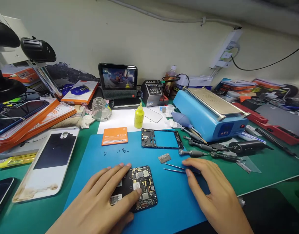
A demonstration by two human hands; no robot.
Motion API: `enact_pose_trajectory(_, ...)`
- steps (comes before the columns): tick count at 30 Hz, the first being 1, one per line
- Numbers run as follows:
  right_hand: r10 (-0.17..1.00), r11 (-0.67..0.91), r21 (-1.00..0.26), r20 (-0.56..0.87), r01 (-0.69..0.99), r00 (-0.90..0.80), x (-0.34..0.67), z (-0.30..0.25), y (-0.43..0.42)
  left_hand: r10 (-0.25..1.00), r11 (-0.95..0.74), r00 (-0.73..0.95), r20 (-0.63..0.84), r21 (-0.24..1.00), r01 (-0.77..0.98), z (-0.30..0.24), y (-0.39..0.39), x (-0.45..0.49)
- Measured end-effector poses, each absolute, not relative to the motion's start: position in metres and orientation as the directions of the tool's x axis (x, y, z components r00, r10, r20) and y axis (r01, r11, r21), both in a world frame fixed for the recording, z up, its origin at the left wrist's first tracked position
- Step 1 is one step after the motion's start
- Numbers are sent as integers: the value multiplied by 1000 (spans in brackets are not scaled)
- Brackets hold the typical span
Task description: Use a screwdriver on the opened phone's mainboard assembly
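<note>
The opened phone (137, 188), its circuit board exposed, is seen lying on the blue mat (169, 208) at the near edge of the bench. It is pressed flat under the left hand (102, 201), whose fingers are spread over its dark left half while the thumb rests on the board; nothing is clenched. The right hand (212, 191) is laid on the mat just beside it, fingers extended and touching the handle end of the tweezers (175, 168), which are not gripped. A small metal shield (164, 158) is placed just beyond the tweezers. A little farther, loose screws (120, 151) are scattered, with the black phone frame (161, 139) and an orange battery (114, 136) behind them. Screwdrivers (200, 149) are lined up to the right. A white phone housing (49, 162) is set on the green mat to the left. Farther back, a yellow bottle (139, 116), a glass jar (101, 110), a blue heating plate machine (210, 112) and a small lit screen (118, 79) are ranged against the wall.
</note>
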State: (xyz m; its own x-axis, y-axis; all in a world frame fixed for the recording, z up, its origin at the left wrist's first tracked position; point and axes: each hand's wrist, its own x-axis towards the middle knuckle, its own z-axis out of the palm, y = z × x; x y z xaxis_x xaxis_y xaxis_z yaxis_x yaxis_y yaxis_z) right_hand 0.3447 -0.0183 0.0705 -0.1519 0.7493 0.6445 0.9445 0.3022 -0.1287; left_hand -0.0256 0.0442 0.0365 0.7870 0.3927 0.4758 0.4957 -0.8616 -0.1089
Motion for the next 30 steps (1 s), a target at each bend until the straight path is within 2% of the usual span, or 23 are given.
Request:
enact_pose_trajectory(3, 741, 303, -129, 656, 944, -148, 337, 79, -31, 469, -826, 673, 572, 15, 564, 43, 43, -8)
enact_pose_trajectory(6, 757, 392, -138, 610, 910, -233, 318, 81, -41, 508, -805, 611, 607, 82, 588, 53, 40, 10)
enact_pose_trajectory(11, 777, 473, -169, 543, 865, -319, 288, 65, -45, 520, -803, 609, 599, 101, 587, 56, 40, 6)
enact_pose_trajectory(17, 773, 500, -173, 530, 848, -348, 289, 55, -45, 432, -857, 720, 543, -3, 516, 43, 41, -23)
enact_pose_trajectory(24, 755, 536, -120, 510, 836, -411, 293, 61, -43, 532, -826, 634, 561, 178, 535, 41, 37, -2)
enact_pose_trajectory(27, 723, 567, -50, 509, 822, -468, 292, 66, -43, 536, -828, 640, 551, 195, 526, 44, 37, 4)
enact_pose_trajectory(30, 716, 576, -30, 502, 817, -486, 291, 67, -43, 526, -835, 655, 543, 184, 518, 43, 37, -4)
